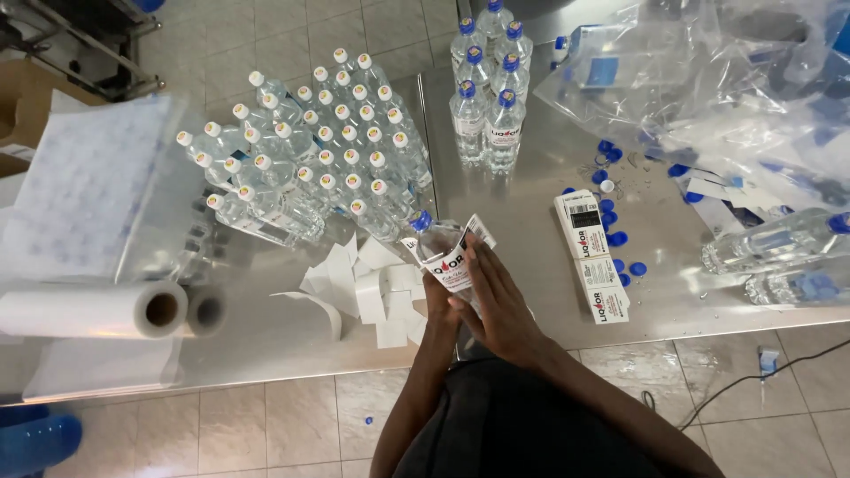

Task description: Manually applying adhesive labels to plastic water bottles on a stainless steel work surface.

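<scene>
- The right hand (500, 296) lies with its palm and outstretched fingers pressed flat over a white label (450, 263) that wraps a clear plastic bottle (434, 237); its grip is spread on the label rather than curled round the bottle.
- The left hand (440, 296) is mostly hidden beneath the right; its grip appears clamped on the lower body of the same bottle, though the fingers cannot be seen clearly.
- The bottle has a blue cap (421, 220), tilts away from the person, and is held just above the near edge of the steel desk (531, 204), about midway along it.
- Just left of the hands, a loose heap of white backing slips (372, 283) lies on the desk near that edge.
- Behind the slips, a dense cluster of white-capped bottles (328, 142) lies toward the far left part of the desk.
- Six upright blue-capped bottles (487, 97) stand at the far edge, behind the hands.
- Right of the hands lies a strip of white labels (591, 257), with loose blue caps (615, 226) scattered beside it.
- Two clear film rolls (133, 310) rest at the near left corner.
- Crumpled clear plastic bags (708, 80) fill the far right corner, with two bottles lying on their sides (779, 252) at the right edge.
</scene>
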